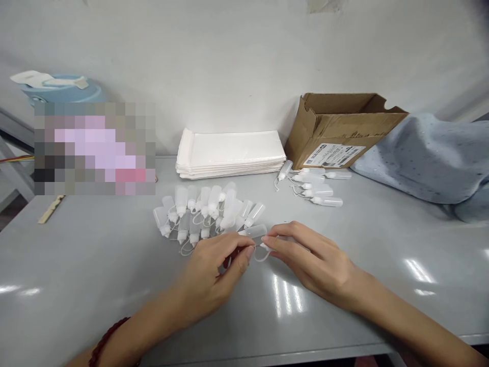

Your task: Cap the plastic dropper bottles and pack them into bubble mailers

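Observation:
My right hand (321, 255) is closed around a small translucent dropper bottle, its body mostly covered by the fingers. The bottle's white nozzle (264, 246) points left, toward my left hand (219, 267). Thumb and forefinger of the left hand pinch the end of the bottle's thin tether (262, 260), which hangs in a loop between both hands; the small cap there is hidden by the fingertips. Just beyond my fingers lies another dropper bottle (255, 231). A pile of similar bottles (206, 204) with white caps and tethers spreads behind the left hand.
A second group of bottles (319, 191) lies at the right, before an open cardboard box (344, 135). Stacked white padded envelopes (233, 153) stand by the wall. Blue-grey cloth (420, 158) rests at far right; a blue container (64, 92) and a blurred-out patch are at left.

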### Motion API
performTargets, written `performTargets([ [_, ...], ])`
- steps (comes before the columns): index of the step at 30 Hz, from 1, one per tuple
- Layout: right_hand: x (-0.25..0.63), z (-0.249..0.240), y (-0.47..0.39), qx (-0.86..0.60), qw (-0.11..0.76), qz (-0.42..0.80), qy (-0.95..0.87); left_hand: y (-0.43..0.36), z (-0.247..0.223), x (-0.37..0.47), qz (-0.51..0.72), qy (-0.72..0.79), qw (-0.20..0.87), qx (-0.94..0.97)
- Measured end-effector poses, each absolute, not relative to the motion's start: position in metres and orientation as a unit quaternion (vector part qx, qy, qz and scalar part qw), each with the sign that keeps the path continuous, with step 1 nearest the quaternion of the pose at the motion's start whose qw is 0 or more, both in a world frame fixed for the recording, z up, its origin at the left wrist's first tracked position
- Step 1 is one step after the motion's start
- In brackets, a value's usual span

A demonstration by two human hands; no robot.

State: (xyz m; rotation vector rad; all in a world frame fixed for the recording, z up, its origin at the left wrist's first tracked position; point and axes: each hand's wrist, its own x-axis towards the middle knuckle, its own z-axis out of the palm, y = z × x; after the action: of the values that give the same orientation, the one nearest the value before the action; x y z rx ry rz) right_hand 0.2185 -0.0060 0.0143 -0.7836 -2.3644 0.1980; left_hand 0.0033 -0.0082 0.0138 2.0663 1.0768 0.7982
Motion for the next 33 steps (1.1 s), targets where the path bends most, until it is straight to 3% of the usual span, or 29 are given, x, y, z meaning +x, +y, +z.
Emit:
performTargets([
  [11,0.2256,0.0214,-0.0007,-0.326,0.319,0.074,-0.887,-0.0048,0.0165,-0.0009,0.342,0.414,0.27,0.799],
  [25,0.219,0.0149,-0.0062,-0.308,0.375,0.048,-0.873,-0.0066,0.019,0.0011,0.32,0.433,0.355,0.764],
  [33,0.2172,0.0131,-0.0096,-0.306,0.379,0.05,-0.872,-0.005,0.0165,0.0028,0.33,0.417,0.34,0.776],
])
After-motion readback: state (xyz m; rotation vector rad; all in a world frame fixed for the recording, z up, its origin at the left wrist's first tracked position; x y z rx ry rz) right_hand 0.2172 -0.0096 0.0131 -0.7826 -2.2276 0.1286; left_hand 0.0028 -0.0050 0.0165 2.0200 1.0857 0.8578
